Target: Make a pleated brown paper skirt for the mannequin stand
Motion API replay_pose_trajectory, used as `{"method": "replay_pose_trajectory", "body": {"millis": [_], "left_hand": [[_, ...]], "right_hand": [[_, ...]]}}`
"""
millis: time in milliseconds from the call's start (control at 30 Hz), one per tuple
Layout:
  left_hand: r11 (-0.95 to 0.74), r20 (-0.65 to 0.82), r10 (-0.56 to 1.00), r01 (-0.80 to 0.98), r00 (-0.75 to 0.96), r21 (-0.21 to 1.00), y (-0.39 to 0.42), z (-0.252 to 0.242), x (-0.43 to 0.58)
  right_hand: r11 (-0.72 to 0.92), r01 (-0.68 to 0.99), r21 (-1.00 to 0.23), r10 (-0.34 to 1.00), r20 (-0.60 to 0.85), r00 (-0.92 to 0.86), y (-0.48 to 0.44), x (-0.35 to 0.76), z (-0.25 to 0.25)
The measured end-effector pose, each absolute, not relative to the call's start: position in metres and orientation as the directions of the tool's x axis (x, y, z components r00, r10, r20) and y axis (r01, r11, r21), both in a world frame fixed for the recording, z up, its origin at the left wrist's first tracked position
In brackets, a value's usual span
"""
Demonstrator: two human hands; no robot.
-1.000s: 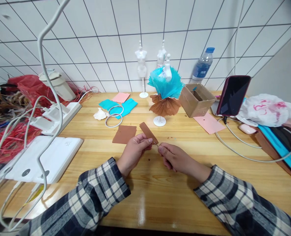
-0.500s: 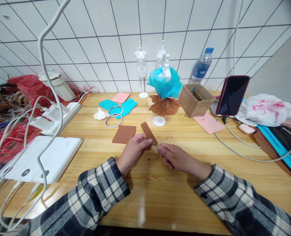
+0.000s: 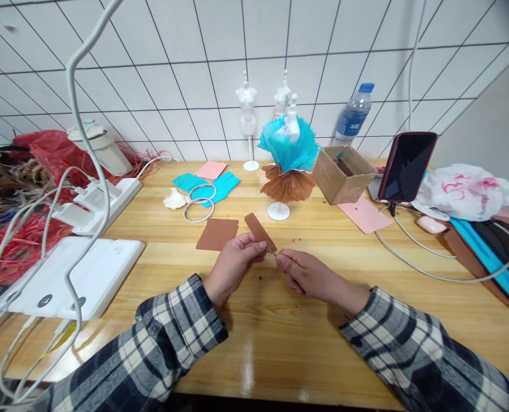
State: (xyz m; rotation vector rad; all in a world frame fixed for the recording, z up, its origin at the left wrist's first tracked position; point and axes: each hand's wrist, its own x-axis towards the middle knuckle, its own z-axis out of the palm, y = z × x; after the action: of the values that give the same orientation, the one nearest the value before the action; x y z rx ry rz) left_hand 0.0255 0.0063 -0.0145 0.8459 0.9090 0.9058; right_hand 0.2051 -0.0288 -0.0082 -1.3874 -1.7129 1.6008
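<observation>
My left hand pinches the near end of a folded brown paper strip, which slants up and away over the wooden table. My right hand is closed right beside it, thumb and forefinger pinched on a thin metal pin or needle at the strip's lower end. A flat brown paper sheet lies just behind my left hand. Farther back stands a small white mannequin dressed in a teal and brown pleated paper skirt.
Two bare white mannequins stand by the tiled wall. Teal and pink papers, two metal rings, a cardboard box, a water bottle, a propped phone, a plastic bag, white chargers and cables surround the work spot.
Nothing has visibly changed apart from a very slight shift of the strip and hands.
</observation>
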Motion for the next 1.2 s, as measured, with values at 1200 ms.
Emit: {"method": "replay_pose_trajectory", "body": {"millis": [1200], "left_hand": [[0.373,-0.301,0.918,-0.303,0.259,0.877,0.002,-0.011,0.03]], "right_hand": [[-0.111,0.332,-0.937,0.898,-0.238,-0.369,-0.035,0.195,-0.027]]}}
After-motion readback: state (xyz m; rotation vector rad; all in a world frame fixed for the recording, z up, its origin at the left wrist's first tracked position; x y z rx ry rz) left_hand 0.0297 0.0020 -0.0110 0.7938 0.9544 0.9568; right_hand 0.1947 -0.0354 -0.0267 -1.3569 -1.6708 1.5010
